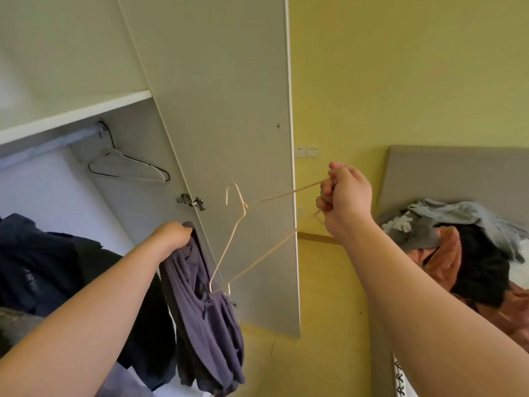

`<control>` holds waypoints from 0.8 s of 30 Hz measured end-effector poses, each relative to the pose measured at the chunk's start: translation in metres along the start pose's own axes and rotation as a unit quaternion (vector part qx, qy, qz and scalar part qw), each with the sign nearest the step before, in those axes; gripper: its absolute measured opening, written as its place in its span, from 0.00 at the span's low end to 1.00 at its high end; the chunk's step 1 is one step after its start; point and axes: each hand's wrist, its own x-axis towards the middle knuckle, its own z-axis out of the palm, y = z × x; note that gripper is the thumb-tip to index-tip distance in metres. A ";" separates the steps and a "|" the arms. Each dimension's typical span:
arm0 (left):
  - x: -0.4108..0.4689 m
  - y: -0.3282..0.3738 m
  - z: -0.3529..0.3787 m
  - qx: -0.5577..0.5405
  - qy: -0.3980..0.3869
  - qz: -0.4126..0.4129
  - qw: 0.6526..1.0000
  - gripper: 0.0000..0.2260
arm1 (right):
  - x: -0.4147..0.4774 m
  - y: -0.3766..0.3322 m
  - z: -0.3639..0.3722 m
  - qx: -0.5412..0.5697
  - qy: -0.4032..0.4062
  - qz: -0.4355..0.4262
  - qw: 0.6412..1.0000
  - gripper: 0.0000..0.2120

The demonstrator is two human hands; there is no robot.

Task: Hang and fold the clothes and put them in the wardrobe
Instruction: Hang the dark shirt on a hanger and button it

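light: bright, even | shadows: soft | edges: wide-angle bowing | slightly soft

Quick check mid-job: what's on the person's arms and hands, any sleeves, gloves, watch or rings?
Nothing worn shows. The left hand and right hand are bare: no gloves, no visible rings. The left forearm and right forearm are uncovered to the frame's edge, with no sleeve, cuff, watch or bracelet in view. Some fingers are partly hidden.

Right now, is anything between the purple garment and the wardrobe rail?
Nothing visible blocks it. The door stands open, and the rail above the purple garment shows empty hangers at its right end.
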 end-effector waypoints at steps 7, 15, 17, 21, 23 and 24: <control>0.006 -0.002 0.001 -0.214 -0.021 -0.029 0.976 0.11 | 0.007 0.001 0.004 0.108 0.027 0.066 0.992 0.10; -0.012 0.038 0.002 -0.361 -0.018 0.044 0.931 0.10 | 0.006 0.028 0.020 0.123 0.003 0.086 0.989 0.09; -0.018 0.056 -0.001 -0.398 -0.009 0.073 0.914 0.09 | 0.004 0.039 0.023 0.127 0.003 0.098 0.987 0.07; -0.024 0.079 -0.024 -0.415 0.046 0.122 0.901 0.11 | 0.009 0.055 0.020 0.185 0.026 0.130 0.974 0.05; -0.025 0.087 -0.037 -0.366 0.059 0.180 0.911 0.14 | 0.011 0.065 0.015 0.199 0.014 0.156 0.967 0.07; -0.026 0.089 -0.043 -0.316 0.072 0.208 0.923 0.15 | 0.010 0.071 0.013 0.201 -0.002 0.171 0.965 0.09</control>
